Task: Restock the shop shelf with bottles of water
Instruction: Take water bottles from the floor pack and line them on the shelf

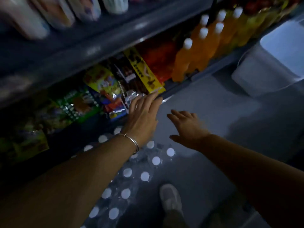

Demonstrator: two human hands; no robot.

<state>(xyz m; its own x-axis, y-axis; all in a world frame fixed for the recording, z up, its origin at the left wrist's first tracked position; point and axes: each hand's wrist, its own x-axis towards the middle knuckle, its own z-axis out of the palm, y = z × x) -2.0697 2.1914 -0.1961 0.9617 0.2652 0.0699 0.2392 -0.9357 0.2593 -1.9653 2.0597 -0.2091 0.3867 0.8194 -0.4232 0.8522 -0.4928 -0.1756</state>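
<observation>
Reaching toward the middle of the frame, the left hand (144, 112) lay flat with straight fingers, its tips touching the front edge of the shelf (174, 91) beside a yellow box (144, 71); it held nothing. A thin bangle (131, 142) circled that wrist. The right hand (187, 127) hovered just to the right, fingers spread and relaxed, also holding nothing and apart from the shelf. Below both forearms, in the lower centre, packs of water bottles (144, 176) stood on the grey floor (213, 112), white caps up (wrapped in clear plastic, as far as the dim light showed). Orange drink bottles (197, 51) filled the shelf at upper right, snack packets (102, 83) at centre left. A shoe (170, 198) showed at the bottom.
</observation>
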